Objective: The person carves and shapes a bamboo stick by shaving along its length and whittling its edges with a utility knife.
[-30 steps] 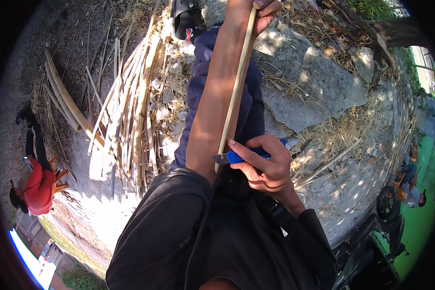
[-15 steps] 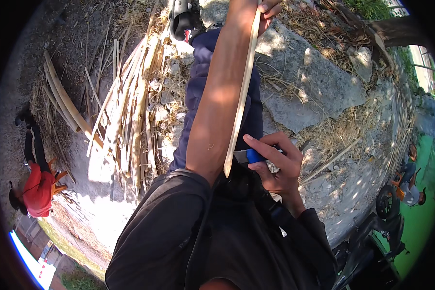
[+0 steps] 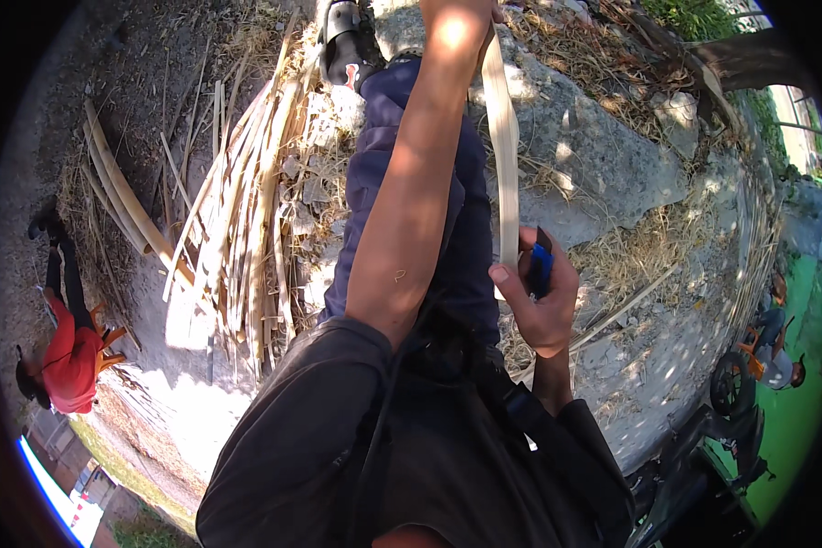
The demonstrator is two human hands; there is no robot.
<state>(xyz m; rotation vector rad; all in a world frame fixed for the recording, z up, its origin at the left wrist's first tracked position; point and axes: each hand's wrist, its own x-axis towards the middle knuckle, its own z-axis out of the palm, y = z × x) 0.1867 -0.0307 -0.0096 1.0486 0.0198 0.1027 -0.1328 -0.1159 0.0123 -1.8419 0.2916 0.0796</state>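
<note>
A long, flat, pale bamboo strip (image 3: 502,146) runs from the top of the view down to my right hand (image 3: 546,292). My right thumb and fingers pinch its near end. The same hand keeps a blue-handled knife (image 3: 540,263) tucked in its curled fingers, with a dark part sticking up. My left arm reaches straight ahead over my leg, and my left hand (image 3: 457,23) is closed at the strip's far end. That hand is cut by the top edge, and most of its fingers are hidden.
Left of my leg lies a pile of split bamboo strips (image 3: 247,210), with thicker curved pieces (image 3: 119,183) beyond. A large flat rock (image 3: 594,146) lies to the right, amid dry straw. A person in red (image 3: 73,356) sits far left; a motorcycle (image 3: 731,384) stands far right.
The strip has swung right, away from my left forearm, and its flat face now shows. My right hand has moved slightly up and right, from beside the strip to gripping its near end.
</note>
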